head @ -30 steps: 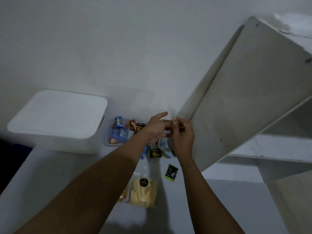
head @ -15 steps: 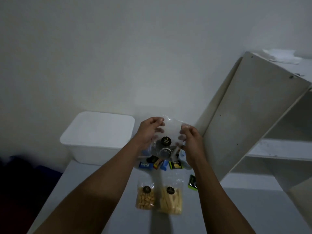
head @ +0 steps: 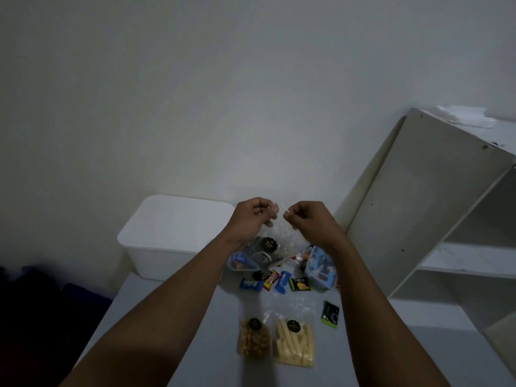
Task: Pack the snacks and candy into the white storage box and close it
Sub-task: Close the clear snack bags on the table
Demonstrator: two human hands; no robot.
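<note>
I hold a clear plastic snack bag (head: 275, 244) up in the air by its top edge. My left hand (head: 252, 219) pinches the top on one side. My right hand (head: 305, 222) pinches it on the other side. The fingers of both hands are curled in tight on the thin plastic. My two hands are close but do not touch. The bag hangs down under my fingers. It has a round black sticker (head: 268, 243) on it. I cannot tell what is inside.

The white plastic storage box (head: 173, 233) sits to the left of my left fingers, with its flat lid on top.

Below my fingers, on the pale grey counter (head: 167, 331), little candies lie in a row. There is a blue candy wrapper (head: 251, 283), a yellow and red candy bar (head: 271, 280), a bright blue candy (head: 282, 281) and a black packet with a yellow picture (head: 300, 284). Just right of the row, under my right wrist, is a puffy clear bag of blue and red candy (head: 321, 270).

Closer to me than my fingers lie a clear bag of golden round snacks (head: 254, 340) and a clear bag of pale yellow sticks (head: 293, 344), side by side. A small black and green packet (head: 330, 313) lies alone to the right of them.

Far to the right of my right fingers stands a tall white shelf unit (head: 432, 205).
</note>
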